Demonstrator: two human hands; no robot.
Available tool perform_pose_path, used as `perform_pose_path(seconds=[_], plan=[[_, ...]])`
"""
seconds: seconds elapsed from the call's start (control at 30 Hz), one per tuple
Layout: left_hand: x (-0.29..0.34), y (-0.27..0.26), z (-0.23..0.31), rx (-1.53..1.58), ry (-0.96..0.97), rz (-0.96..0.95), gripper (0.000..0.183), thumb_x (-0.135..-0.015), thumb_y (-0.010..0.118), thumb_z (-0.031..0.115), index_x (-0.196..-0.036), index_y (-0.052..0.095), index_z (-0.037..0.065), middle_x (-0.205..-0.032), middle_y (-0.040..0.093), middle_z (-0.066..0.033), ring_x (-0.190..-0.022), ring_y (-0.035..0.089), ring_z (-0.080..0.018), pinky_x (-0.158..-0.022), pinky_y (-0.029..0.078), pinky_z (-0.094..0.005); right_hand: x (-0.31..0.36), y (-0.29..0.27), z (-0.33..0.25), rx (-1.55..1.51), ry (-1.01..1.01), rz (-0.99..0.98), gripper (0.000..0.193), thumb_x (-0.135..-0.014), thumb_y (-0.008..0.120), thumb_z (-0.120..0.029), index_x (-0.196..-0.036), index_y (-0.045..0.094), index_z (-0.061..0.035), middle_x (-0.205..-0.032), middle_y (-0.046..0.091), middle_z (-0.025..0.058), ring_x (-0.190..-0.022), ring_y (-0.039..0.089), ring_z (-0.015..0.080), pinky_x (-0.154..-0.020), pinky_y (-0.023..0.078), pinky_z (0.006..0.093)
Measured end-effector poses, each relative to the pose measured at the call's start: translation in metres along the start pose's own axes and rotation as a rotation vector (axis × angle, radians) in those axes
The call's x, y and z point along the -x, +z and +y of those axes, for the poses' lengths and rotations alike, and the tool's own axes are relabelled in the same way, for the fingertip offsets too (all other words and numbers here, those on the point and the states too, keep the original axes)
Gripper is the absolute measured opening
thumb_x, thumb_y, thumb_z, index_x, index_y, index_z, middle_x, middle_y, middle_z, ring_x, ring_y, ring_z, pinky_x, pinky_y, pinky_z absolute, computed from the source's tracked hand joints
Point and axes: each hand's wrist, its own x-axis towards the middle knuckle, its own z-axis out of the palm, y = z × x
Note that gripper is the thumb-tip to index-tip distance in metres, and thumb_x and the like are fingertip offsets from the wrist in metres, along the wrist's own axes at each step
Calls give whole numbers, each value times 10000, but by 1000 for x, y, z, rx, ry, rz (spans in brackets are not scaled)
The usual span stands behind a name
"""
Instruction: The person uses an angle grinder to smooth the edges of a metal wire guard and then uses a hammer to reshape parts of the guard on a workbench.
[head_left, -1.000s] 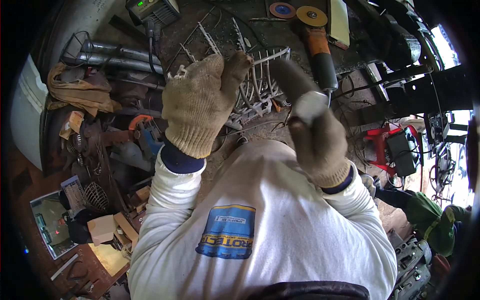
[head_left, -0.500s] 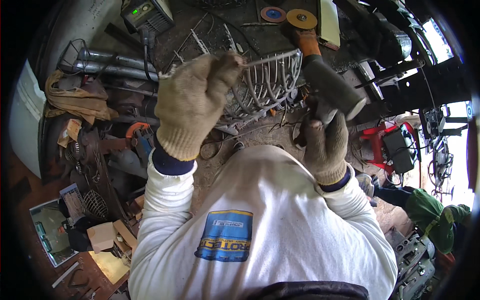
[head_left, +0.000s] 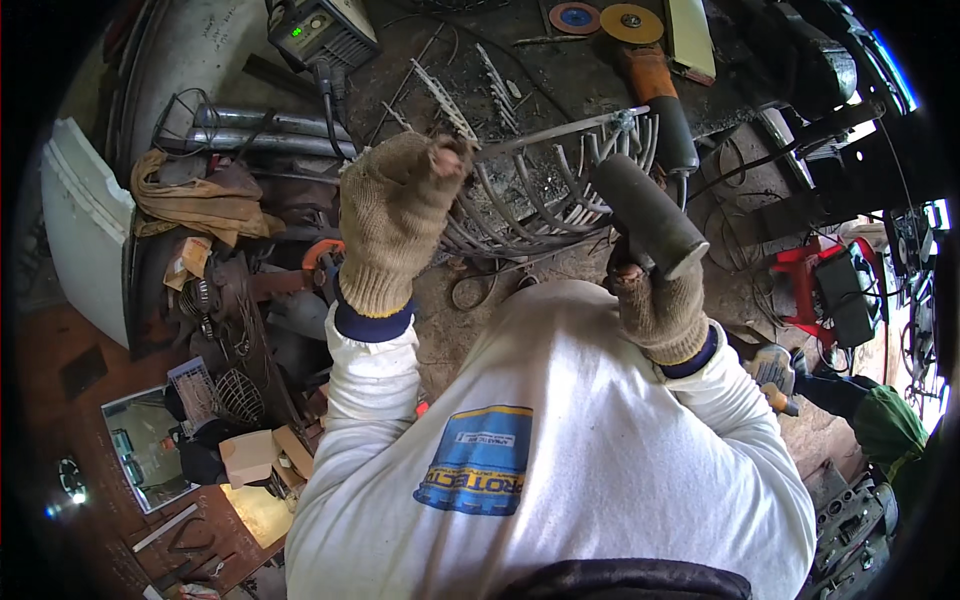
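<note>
Evidently, the person's two hands stand apart, each gloved and each closed on something. The left hand (head_left: pixel 395 215) appears to grip the left end of a curved metal frame (head_left: pixel 560 130), which lies in front of the torso, stretching from that fist toward the right. The right hand (head_left: pixel 663 315) is wrapped around a hammer (head_left: pixel 650 215); its thick head overlaps the frame's right part from this view, so whether they touch cannot be told.

As for progress, many bent ribs (head_left: pixel 526 185) already run along the frame's straight bar, so the main shape seems formed. Whether any rib or joint is left to be worked on is not clear from here.

Beyond the frame, two ridged metal strips (head_left: pixel 440 95) lie separate on the dark work surface (head_left: pixel 585 75). An orange-and-black grinder (head_left: pixel 650 80) rests at upper right, apart from both hands, and a power unit (head_left: pixel 325 35) with a lit green display stands at upper left.
</note>
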Motion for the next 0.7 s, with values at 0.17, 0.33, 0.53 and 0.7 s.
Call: perform_pose_path(seconds=[0.17, 0.33, 0.53, 0.7], plan=[[-3, -2, 24, -208, -158, -199, 406, -784, 890, 408, -787, 727, 37, -637, 644, -46, -574, 565, -102, -534, 448, -286, 0, 1, 11, 117, -20, -39, 407, -872, 773, -291, -1147, 651, -16, -937, 717, 157, -843, 714, 375, -741, 561, 425], [3, -7, 9, -277, -96, -178, 383, -796, 877, 387, -817, 715, 41, -654, 621, 0, -641, 572, -77, -575, 435, -260, 0, 3, 15, 88, -37, -28, 435, -866, 773, -292, -1167, 649, -3, -957, 719, 183, -857, 716, 389, -750, 564, 428], [9, -2, 4, -256, 3, -85, 374, -832, 847, 389, -817, 715, 40, -668, 655, -30, -624, 595, -106, -578, 454, -288, 1, 2, 17, 191, -65, -92, 491, -843, 763, -256, -1222, 637, 29, -975, 720, 200, -863, 714, 402, -759, 568, 431], [10, 2, 11, -376, -35, -58, 417, -874, 797, 444, -803, 711, 42, -648, 653, -51, -597, 600, -131, -573, 458, -298, 5, 4, 15, 209, -87, -159, 555, -815, 779, -234, -1255, 603, 54, -969, 721, 202, -832, 718, 398, -723, 571, 444]])
